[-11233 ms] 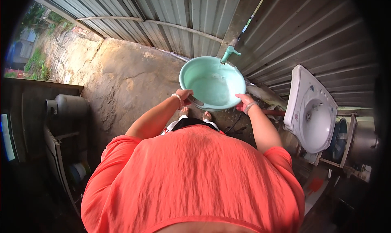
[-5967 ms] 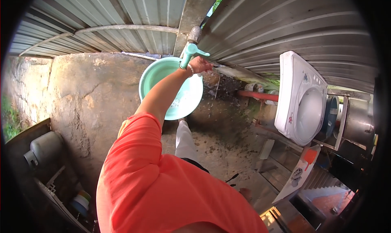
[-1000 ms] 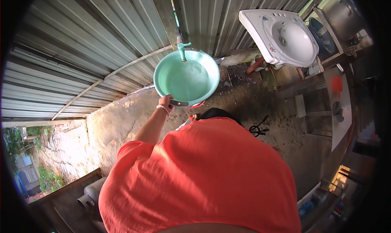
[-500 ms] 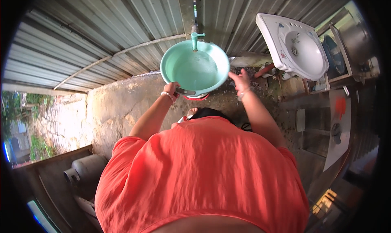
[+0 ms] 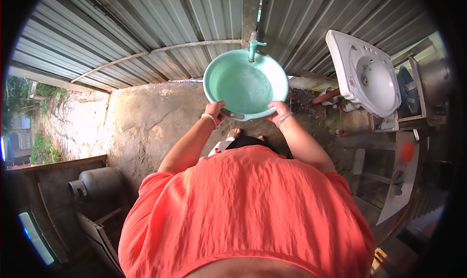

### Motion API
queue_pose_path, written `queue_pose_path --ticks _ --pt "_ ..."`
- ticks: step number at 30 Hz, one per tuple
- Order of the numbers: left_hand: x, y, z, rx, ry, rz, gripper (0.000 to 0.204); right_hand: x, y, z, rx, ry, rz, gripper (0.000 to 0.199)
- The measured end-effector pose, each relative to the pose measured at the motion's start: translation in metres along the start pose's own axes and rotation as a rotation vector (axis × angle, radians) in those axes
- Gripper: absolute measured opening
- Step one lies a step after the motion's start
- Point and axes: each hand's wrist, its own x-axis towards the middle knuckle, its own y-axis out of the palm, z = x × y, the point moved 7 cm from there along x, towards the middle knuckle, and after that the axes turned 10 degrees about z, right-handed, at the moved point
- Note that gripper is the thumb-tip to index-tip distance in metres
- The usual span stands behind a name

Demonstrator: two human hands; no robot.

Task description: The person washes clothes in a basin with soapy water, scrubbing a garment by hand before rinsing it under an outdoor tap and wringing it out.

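Corrugated metal sheeting is filling the top of the frame, forming the wall (image 5: 146,30) of an outdoor wash area, with rough, stained concrete ground (image 5: 146,127) spreading below it at centre left. At upper centre a person in an orange top is holding a round mint-green plastic basin (image 5: 245,86) out in front of them, directly under a green tap (image 5: 254,48) that is sticking out from a post in the wall; the basin is appearing to hold some water. Their left hand (image 5: 215,110) is gripping the near rim on the left, fingers curled over the edge, a beaded bracelet sitting at the wrist. Their right hand (image 5: 278,111) is gripping the near rim on the right, fingers wrapped around it, a band showing at that wrist. A white ceramic sink (image 5: 367,76) is leaning at the upper right of the frame, well apart from the basin. A grey gas cylinder (image 5: 97,183) is lying at lower left beside a wooden ledge, and greenery is showing at the far left edge
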Motion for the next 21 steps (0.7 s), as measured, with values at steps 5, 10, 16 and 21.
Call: queue_pose_path --ticks 5,10,16,21 --pt "-0.006 0.014 -0.007 -0.085 -0.009 0.048 0.011 -0.021 0.014 0.020 -0.073 -0.004 -0.017 0.035" --pt "0.012 0.010 0.004 -0.076 -0.102 0.065 0.011 -0.022 0.010 0.027 -0.152 0.015 -0.002 0.036" --pt "0.019 0.014 0.009 -0.083 -0.159 0.082 0.012 -0.019 -0.003 0.028 -0.213 0.098 -0.059 0.036" --pt "0.001 0.022 -0.007 -0.024 -0.180 0.091 0.012 -0.027 0.007 0.038 -0.292 0.105 -0.055 0.033"
